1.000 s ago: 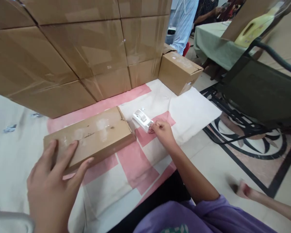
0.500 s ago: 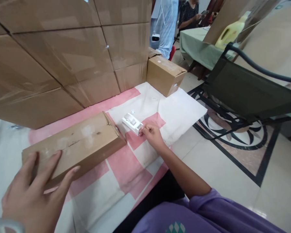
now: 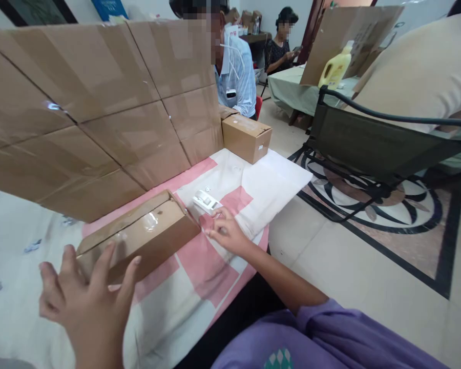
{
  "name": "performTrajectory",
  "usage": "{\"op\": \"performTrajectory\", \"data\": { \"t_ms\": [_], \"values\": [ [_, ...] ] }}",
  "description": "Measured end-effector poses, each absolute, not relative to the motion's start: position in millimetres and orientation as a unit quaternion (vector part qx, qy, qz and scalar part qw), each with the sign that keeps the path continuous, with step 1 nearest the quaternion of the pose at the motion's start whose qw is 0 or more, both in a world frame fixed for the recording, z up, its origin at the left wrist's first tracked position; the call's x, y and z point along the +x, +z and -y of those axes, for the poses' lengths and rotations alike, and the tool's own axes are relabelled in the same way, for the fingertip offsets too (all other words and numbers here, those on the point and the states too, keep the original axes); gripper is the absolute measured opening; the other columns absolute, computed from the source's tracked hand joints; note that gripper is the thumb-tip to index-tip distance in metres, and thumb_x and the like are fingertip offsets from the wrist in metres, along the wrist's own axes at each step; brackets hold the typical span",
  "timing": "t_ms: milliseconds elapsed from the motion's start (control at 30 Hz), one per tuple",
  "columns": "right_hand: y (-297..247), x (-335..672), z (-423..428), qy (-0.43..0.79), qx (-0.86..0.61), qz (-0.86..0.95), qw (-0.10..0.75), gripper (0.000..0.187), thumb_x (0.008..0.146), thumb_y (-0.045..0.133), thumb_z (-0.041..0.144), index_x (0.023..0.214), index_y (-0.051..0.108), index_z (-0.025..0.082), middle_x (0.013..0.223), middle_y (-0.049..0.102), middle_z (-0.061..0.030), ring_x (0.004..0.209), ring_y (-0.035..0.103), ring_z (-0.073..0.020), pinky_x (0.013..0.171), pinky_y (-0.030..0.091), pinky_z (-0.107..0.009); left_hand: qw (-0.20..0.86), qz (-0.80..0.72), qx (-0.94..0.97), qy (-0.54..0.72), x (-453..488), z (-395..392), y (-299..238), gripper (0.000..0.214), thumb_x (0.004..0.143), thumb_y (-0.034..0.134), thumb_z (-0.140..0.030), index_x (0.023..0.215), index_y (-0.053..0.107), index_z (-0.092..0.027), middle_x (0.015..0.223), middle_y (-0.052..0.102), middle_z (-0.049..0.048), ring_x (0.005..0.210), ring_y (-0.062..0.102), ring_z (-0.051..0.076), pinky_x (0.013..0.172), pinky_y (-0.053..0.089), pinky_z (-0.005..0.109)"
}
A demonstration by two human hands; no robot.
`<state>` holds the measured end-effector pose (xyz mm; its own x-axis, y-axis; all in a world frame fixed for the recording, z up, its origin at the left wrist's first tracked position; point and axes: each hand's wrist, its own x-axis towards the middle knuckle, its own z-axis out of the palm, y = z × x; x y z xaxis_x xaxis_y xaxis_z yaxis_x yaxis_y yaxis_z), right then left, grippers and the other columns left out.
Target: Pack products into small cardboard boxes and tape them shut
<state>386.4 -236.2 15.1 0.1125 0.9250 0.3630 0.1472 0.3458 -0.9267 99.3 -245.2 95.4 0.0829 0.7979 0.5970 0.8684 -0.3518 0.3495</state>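
A long brown cardboard box (image 3: 165, 233) lies on the pink and white cloth (image 3: 211, 271), with a shiny patch of clear tape on its top. My left hand (image 3: 94, 302) has its fingers spread over the near left end of the box; whether the fingertips touch it I cannot tell. Just past the box's right end sits a white tape dispenser (image 3: 206, 202). My right hand (image 3: 230, 233) is beside the dispenser's near end, thumb and fingers drawn together in a pinch. Anything between those fingertips is too small to make out.
A tall wall of taped cardboard (image 3: 138, 113) stands along the far side of the cloth. Behind it on the right is a smaller carton (image 3: 248, 138), near a person in a light blue shirt (image 3: 240, 72). A dark folding chair (image 3: 376, 138) stands to the right on the tiled floor.
My right hand has drawn back slightly from the dispenser's end toward me. My left hand's fingers have lifted and spread. The view has tilted up, and the box now shows more of its front side.
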Motion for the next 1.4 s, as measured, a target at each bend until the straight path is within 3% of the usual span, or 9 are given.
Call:
{"op": "performTrajectory", "data": {
  "t_ms": [100,300,367,633,800,900,1033,1267,1400],
  "values": [
    [31,375,267,0.326,-0.411,0.654,0.545,0.035,0.090,0.073,0.041,0.068,0.054,0.020,0.104,0.046,-0.0074,0.107,0.053,-0.0214,0.098,0.048,-0.036,0.079,0.556,-0.704,-0.435,126,277,90,0.046,0.087,0.072,-0.033,0.132,0.061,-0.031,0.135,0.065,0.0131,0.127,0.061,0.036,0.110,0.044,0.058],
    [48,368,293,0.265,-0.305,0.784,0.472,0.018,0.097,0.065,0.036,0.090,0.071,0.020,0.111,0.043,-0.0078,0.097,0.054,-0.0178,0.087,0.052,-0.031,-0.216,0.475,-0.763,-0.382,152,310,78,0.021,0.093,0.065,-0.040,0.109,0.068,-0.028,0.100,0.076,0.0049,0.092,0.072,0.024,0.077,0.057,0.036],
    [49,364,294,0.248,-0.311,0.791,0.464,0.016,0.098,0.064,0.034,0.093,0.072,0.021,0.110,0.044,-0.0078,0.094,0.054,-0.0176,0.086,0.052,-0.031,-0.174,0.474,-0.763,-0.404,154,314,78,0.003,0.094,0.066,-0.027,0.095,0.068,-0.028,0.089,0.075,0.0014,0.082,0.071,0.020,0.074,0.056,0.033],
    [51,355,260,0.211,-0.459,0.696,0.511,0.019,0.090,0.070,0.034,0.102,0.062,0.022,0.109,0.056,-0.0094,0.104,0.061,-0.0250,0.093,0.053,-0.041,0.052,0.438,-0.769,-0.463,138,327,101,0.021,0.088,0.067,-0.007,0.096,0.065,-0.026,0.081,0.074,0.0007,0.074,0.069,0.018,0.072,0.052,0.033],
    [88,357,203,0.100,-0.423,0.778,0.454,0.057,0.096,0.061,0.037,0.149,0.044,0.025,0.152,0.048,-0.0149,0.146,0.037,-0.0340,0.119,0.031,-0.056,-0.070,0.523,-0.755,-0.389,101,292,144,0.014,0.097,0.057,-0.029,0.086,0.061,-0.023,0.081,0.068,0.0008,0.077,0.064,0.018,0.072,0.049,0.030],
    [104,348,184,0.122,-0.405,0.823,0.379,0.072,0.099,0.051,0.030,0.163,0.020,0.024,0.149,0.055,-0.0144,0.151,0.034,-0.0328,0.121,0.024,-0.060,-0.174,0.506,-0.777,-0.331,89,252,174,0.024,0.101,0.048,-0.038,0.087,0.058,-0.022,0.091,0.067,0.0026,0.087,0.062,0.018,0.080,0.049,0.029],
    [101,337,180,0.155,-0.415,0.816,0.372,0.083,0.096,0.047,0.024,0.166,0.003,0.022,0.138,0.064,-0.0153,0.142,0.048,-0.0312,0.119,0.025,-0.062,-0.232,0.473,-0.816,-0.239,91,199,195,0.030,0.101,0.044,-0.047,0.090,0.058,-0.022,0.106,0.066,0.0054,0.102,0.060,0.022,0.094,0.047,0.035],
    [95,339,182,0.156,-0.413,0.812,0.382,0.083,0.097,0.048,0.025,0.166,0.003,0.021,0.139,0.063,-0.0157,0.140,0.050,-0.0313,0.117,0.027,-0.059,-0.180,0.485,-0.847,-0.122,88,139,176,0.036,0.084,0.061,-0.059,0.084,0.059,-0.022,0.121,0.065,0.0082,0.119,0.055,0.029,0.109,0.041,0.047],
    [95,339,179,0.166,-0.410,0.810,0.385,0.079,0.097,0.048,0.026,0.166,0.009,0.020,0.138,0.064,-0.0157,0.141,0.048,-0.0322,0.115,0.031,-0.057,-0.145,0.573,-0.801,-0.099,82,132,157,0.062,0.077,0.065,-0.068,0.119,0.065,-0.023,0.157,0.042,0.0130,0.144,0.036,0.040,0.118,0.029,0.059]
  ]
}}
